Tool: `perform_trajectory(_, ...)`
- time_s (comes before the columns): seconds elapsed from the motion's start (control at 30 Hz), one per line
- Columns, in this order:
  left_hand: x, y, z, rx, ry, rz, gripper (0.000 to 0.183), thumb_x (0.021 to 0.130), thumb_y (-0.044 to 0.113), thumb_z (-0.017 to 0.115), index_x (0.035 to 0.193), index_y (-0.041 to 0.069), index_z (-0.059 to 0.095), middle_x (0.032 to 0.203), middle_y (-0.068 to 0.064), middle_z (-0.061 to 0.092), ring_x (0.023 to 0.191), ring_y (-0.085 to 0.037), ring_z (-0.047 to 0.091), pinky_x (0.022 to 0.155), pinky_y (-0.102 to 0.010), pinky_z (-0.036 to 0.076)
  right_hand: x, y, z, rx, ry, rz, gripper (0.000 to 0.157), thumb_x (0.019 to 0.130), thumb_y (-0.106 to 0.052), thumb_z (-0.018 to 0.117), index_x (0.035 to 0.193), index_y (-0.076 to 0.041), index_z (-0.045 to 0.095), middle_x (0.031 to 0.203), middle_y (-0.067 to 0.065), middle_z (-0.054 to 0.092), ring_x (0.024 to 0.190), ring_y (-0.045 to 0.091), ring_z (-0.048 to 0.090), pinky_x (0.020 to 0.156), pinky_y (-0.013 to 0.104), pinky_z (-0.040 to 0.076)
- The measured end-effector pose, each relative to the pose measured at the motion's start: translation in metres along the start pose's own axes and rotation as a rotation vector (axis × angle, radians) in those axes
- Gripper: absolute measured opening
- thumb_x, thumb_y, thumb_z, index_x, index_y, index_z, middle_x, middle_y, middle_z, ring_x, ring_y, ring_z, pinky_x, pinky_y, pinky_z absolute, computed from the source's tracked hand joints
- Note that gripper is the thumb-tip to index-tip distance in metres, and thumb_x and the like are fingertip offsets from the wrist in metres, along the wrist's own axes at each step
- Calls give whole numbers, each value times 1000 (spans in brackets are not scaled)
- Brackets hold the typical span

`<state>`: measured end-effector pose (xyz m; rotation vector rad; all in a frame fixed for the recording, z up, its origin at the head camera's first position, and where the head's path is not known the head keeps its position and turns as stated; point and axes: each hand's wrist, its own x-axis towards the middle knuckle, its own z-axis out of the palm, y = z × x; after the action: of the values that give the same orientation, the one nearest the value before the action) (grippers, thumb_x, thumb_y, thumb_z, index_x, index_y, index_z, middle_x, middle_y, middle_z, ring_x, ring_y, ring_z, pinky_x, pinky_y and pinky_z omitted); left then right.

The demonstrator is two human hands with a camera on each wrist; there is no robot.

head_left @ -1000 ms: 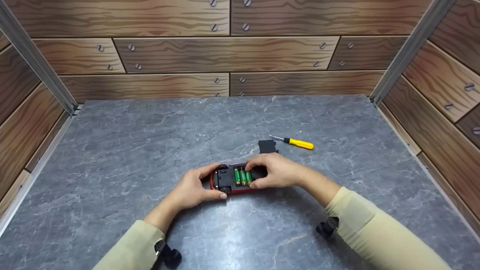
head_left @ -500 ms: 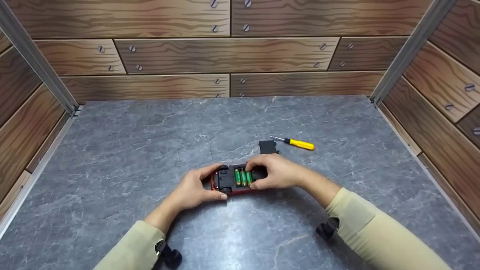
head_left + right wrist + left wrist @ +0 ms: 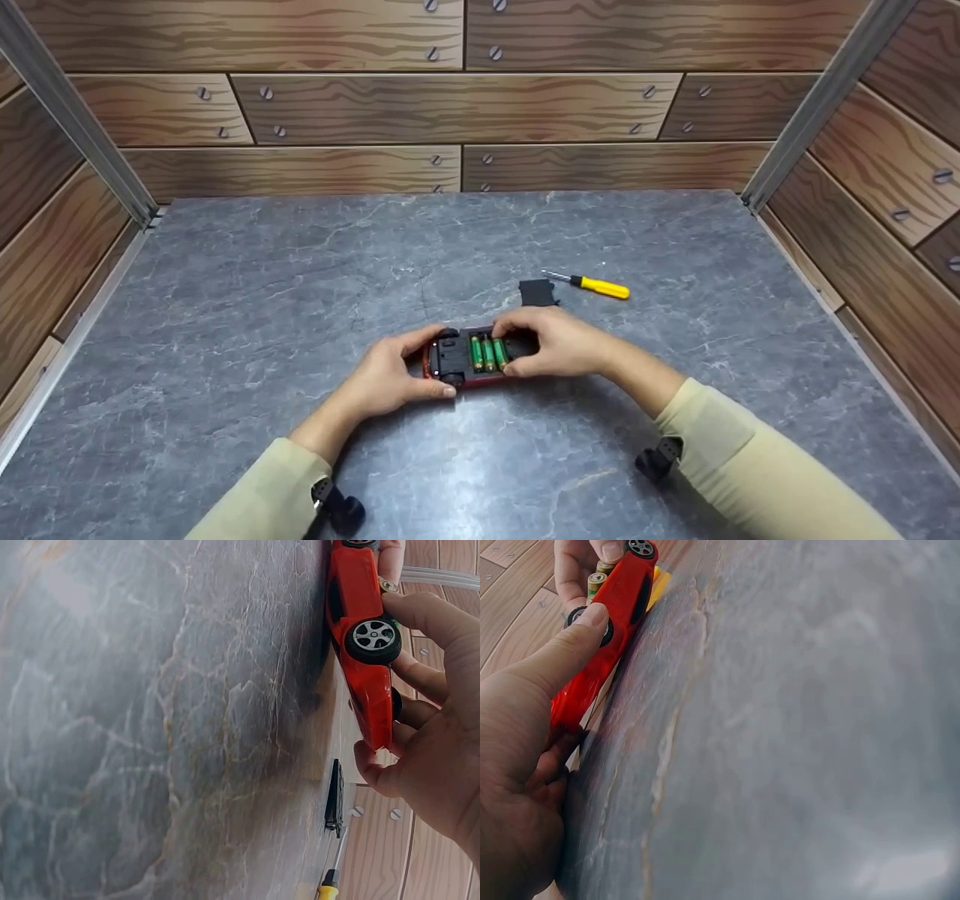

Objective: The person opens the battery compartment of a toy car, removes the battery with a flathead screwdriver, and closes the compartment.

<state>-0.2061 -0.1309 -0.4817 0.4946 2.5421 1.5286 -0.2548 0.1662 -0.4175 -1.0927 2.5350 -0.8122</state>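
A red toy car (image 3: pixel 450 358) lies upside down on the table, its black underside up and its battery compartment uncovered. Three green batteries (image 3: pixel 488 355) show side by side there. My left hand (image 3: pixel 382 379) grips the car's left end, with the thumb on a wheel side in the left wrist view. Between thumb and index finger, my right hand (image 3: pixel 559 341) pinches the rightmost battery (image 3: pixel 500 352) at its two ends. The right wrist view shows the other fingers around the opposite end of the car (image 3: pixel 364 592). My right hand hides the rest of the compartment.
Just beyond my right hand lies a black battery cover (image 3: pixel 537 292). A screwdriver (image 3: pixel 600 287) with a yellow handle is beside it, farther right. Wood-patterned walls (image 3: pixel 450 109) enclose the grey marbled table (image 3: pixel 300 262) at the back and sides.
Both hands keep nearly the same places on the car. The rightmost battery looks slightly more tilted under my right fingers. The head view has shifted a little.
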Motion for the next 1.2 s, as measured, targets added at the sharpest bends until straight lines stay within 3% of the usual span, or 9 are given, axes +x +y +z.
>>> perform_trajectory(0.33,1,0,0,-4,3,10,100,69,35,100,156,14,54,156,-10,56,139,-29,55,124,-51,33,-8,1,-10,47,49,15,44,86,-26,83,126,-14,70,143,7,66,131,31,59,111,53,47)
perform_trajectory(0.5,2,0,-1,-5,9,23,100,69,34,100,155,12,55,155,-12,56,140,-31,55,124,-52,33,-13,4,-17,51,68,2,42,87,-25,83,126,-13,70,146,11,64,136,30,57,116,55,43)
perform_trajectory(0.8,2,-3,0,8,1,6,100,68,35,101,155,13,55,152,-10,59,134,-29,59,121,-52,38,-25,13,-24,75,108,18,41,88,-25,85,124,-17,70,142,9,67,133,28,60,116,55,44)
perform_trajectory(1.2,0,-2,-1,20,-3,2,102,68,38,100,156,14,54,155,-11,57,136,-30,57,122,-53,36,-35,24,-33,75,150,54,42,88,-19,86,126,-13,70,135,2,69,130,28,61,115,58,44)
